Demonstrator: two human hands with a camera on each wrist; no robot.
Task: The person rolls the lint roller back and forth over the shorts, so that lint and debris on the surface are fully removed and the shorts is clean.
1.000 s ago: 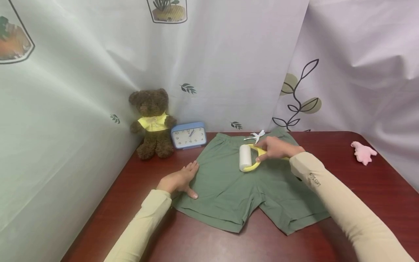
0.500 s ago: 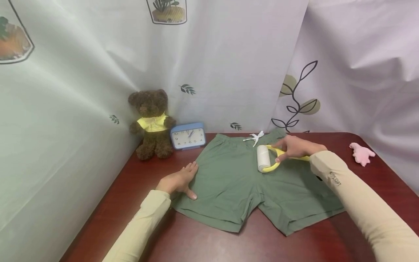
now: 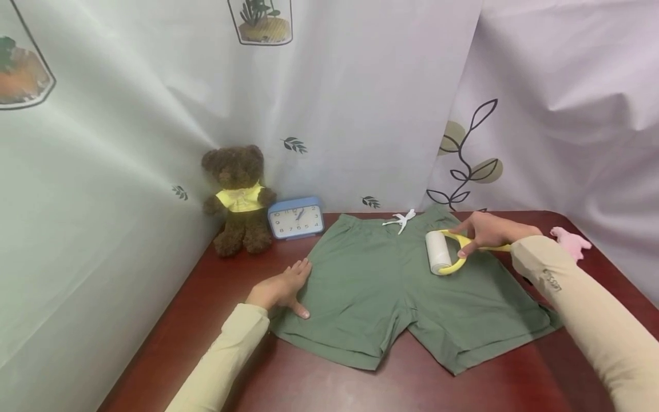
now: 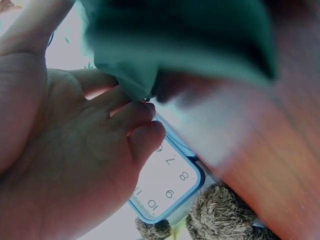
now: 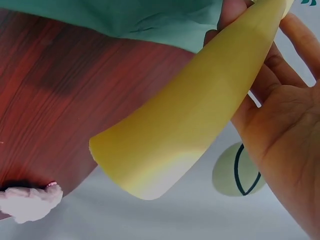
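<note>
Green shorts point(image 3: 355, 286) with a white drawstring bow point(image 3: 400, 220) lie spread on the table. My right hand point(image 3: 489, 232) grips the yellow forked frame of a lint roller point(image 3: 439, 253), whose white roll rests on the upper right part of the shorts. In the right wrist view the roller's wide yellow handle point(image 5: 185, 100) sticks out past the palm. My left hand point(image 3: 282, 289) rests on the left edge of the shorts, fingers extended and thumb apart. The left wrist view shows that hand point(image 4: 85, 130) from the palm side, beside a raised-looking fold of green cloth point(image 4: 175, 45).
A brown teddy bear point(image 3: 239, 229) in a yellow shirt sits at the back left, with a blue clock point(image 3: 296, 220) next to it. A pink plush toy point(image 3: 572, 243) lies at the right, partly behind my sleeve. White printed curtain point(image 3: 360, 103) borders the dark red table point(image 3: 319, 389).
My right hand has moved the lint roller rightward across the shorts, from near their middle to the right side. My left hand has stayed in place.
</note>
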